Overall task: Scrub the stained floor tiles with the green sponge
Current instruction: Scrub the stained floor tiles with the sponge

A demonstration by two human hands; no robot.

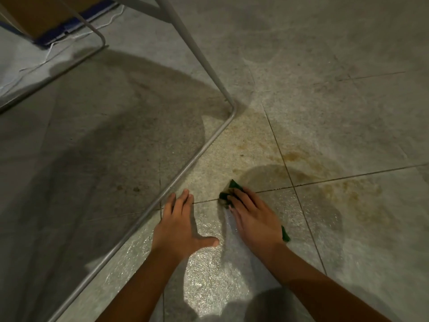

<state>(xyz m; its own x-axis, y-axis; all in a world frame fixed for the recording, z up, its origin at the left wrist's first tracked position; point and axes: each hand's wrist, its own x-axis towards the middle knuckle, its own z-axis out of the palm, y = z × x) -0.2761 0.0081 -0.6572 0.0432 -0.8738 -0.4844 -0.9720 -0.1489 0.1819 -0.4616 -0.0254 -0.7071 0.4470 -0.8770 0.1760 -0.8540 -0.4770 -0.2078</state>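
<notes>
The right hand (253, 219) is lying flat on the green sponge (233, 188) and is pressing it down on the floor tiles (348, 252). Its fingers are lying straight and close together, not curled around the sponge. The left hand (178, 228) is resting on the bare tile just beside it, palm down, with the fingers straight and the thumb standing out to the side. Its fingertips are reaching near the thin metal frame (199, 149) that is lying across the floor.

The sponge is mostly hiding under the right hand. One dark green corner is showing in front of the fingertips, on the grout line (274, 189), and another small piece is showing at the heel of the hand. So its long axis is running along the hand, from lower right to upper left. The front corner is looking crumpled and a little brown.

Brown stains (355, 194) are spreading on the tiles to the right of the sponge. The tile under the wrists is shining wet (204, 270).
</notes>
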